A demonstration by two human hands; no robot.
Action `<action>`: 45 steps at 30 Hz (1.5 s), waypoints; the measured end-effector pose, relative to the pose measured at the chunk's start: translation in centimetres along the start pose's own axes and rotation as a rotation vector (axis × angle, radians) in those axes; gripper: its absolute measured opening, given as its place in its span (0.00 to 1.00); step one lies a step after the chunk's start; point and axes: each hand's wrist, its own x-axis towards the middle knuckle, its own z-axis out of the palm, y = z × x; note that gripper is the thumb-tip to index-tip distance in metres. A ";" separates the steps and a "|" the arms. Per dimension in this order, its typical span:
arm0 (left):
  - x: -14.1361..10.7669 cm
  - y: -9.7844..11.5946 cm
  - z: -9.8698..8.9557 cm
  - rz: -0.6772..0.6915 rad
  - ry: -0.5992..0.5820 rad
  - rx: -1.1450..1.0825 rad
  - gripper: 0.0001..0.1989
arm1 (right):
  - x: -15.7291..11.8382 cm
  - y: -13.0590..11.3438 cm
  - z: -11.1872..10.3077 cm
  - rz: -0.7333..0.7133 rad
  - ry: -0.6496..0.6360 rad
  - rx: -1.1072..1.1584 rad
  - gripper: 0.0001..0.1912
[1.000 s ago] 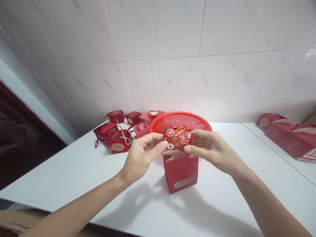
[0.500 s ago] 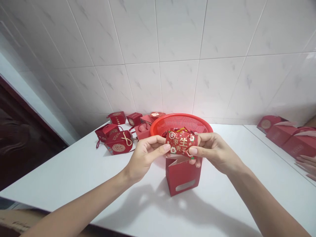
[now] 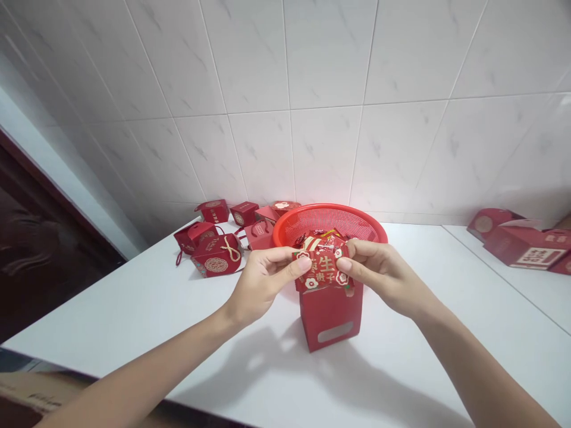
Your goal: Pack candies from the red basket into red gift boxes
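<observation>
Red basket (image 3: 330, 215): packets (image 3: 331, 233) | box (image 3: 332, 312): contents hidden | left fingers (image 3: 292, 271), right fingers (image 3: 362, 271): pinching sachet (image 3: 324, 271)

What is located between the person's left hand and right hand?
In the head view, a red printed packet: the left hand holds one side, the right hand the other.

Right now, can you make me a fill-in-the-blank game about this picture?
1. The left hand and right hand hold a packet that is mostly ____.
2. The tabletop is ____.
3. The box in front of the basket has a pale patch on its ____ half.
4. The wall is covered with ____.

Missing words: red; white; lower; tiles.
</observation>
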 end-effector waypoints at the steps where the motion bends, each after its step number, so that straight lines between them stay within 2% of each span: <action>1: 0.0 0.0 0.0 -0.006 -0.011 -0.016 0.12 | 0.0 0.0 0.0 -0.009 -0.003 0.005 0.17; 6: 0.0 0.1 0.0 -0.006 -0.058 -0.050 0.12 | 0.0 -0.1 0.3 -0.032 -0.005 0.067 0.16; 9: 0.0 0.2 0.0 0.020 -0.011 0.020 0.12 | 0.0 -0.2 0.3 -0.014 0.003 0.042 0.16; 12: 0.0 0.2 -0.1 0.034 0.018 0.059 0.12 | -0.1 -0.3 0.0 0.028 -0.040 0.008 0.15; 17: 0.1 0.0 0.0 0.002 -0.033 -0.004 0.12 | -0.1 0.0 -0.4 0.059 -0.073 0.017 0.15; 20: 0.1 0.0 0.0 0.038 0.000 0.016 0.12 | -0.1 -0.2 -0.7 0.003 -0.028 -0.031 0.14; 23: -0.1 -0.2 -0.3 0.125 0.055 0.150 0.11 | -0.4 -0.8 -1.8 -0.085 0.096 -0.168 0.13; 25: -0.1 -0.4 -0.5 0.159 0.025 0.306 0.06 | -0.7 -1.3 -2.8 -0.116 0.147 -0.305 0.13; 27: 0.0 -0.6 -0.7 0.145 -0.059 0.422 0.05 | -1.0 -1.7 -3.8 -0.109 0.125 -0.448 0.14; 29: 0.2 -0.7 -0.7 0.103 -0.137 0.439 0.08 | -1.1 -1.8 -4.3 -0.094 0.070 -0.559 0.16; 32: 0.6 -1.0 -0.9 0.058 -0.188 0.392 0.11 | -0.9 -1.6 -4.5 -0.097 0.012 -0.649 0.15; 35: 1.0 -1.4 -1.2 0.041 -0.199 0.383 0.11 | -0.5 -1.2 -4.3 -0.118 -0.001 -0.656 0.14; 38: 1.2 -1.8 -1.4 0.050 -0.181 0.361 0.10 | -0.2 -0.7 -4.3 -0.141 0.050 -0.624 0.15; 45: 1.4 -2.2 -1.7 0.006 -0.178 0.309 0.09 | 0.0 -0.3 -4.1 -0.108 0.069 -0.579 0.13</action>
